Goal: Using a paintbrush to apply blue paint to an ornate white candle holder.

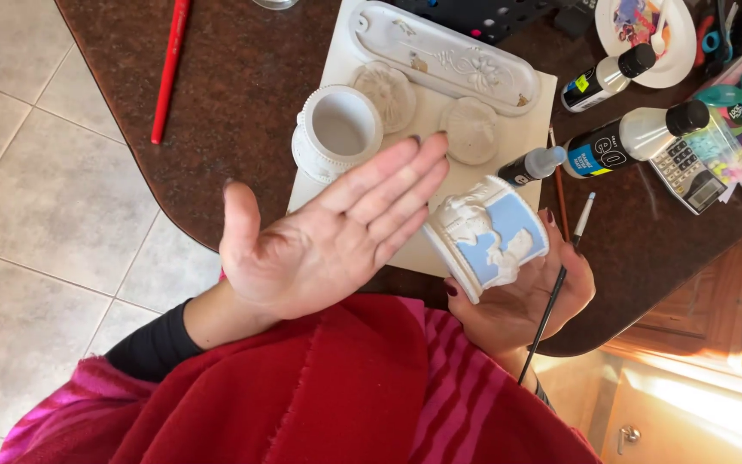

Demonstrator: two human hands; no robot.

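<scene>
Palm up, left hand (pixel 319 236) hovers at centre frame, fingers (pixel 392 185) spread flat and empty. Right hand (pixel 521 296) cups a blue-and-white plaster pot (pixel 489 236) and a thin brush (pixel 551 309).

Illumination: bright daylight, warm, entering from lower right. Overexposed glare patch on wooden cabinet front (pixel 706 395) at lower right. Open left hand (pixel 328 232) evenly lit, palm slightly washed out. Soft shadow under hand on white rectangular work board (pixel 422 129). Speckled dark brown countertop (pixel 242 103) shows mild sheen. Focus sharp at centre; edges slightly softened, mild wide-angle stretch.
</scene>
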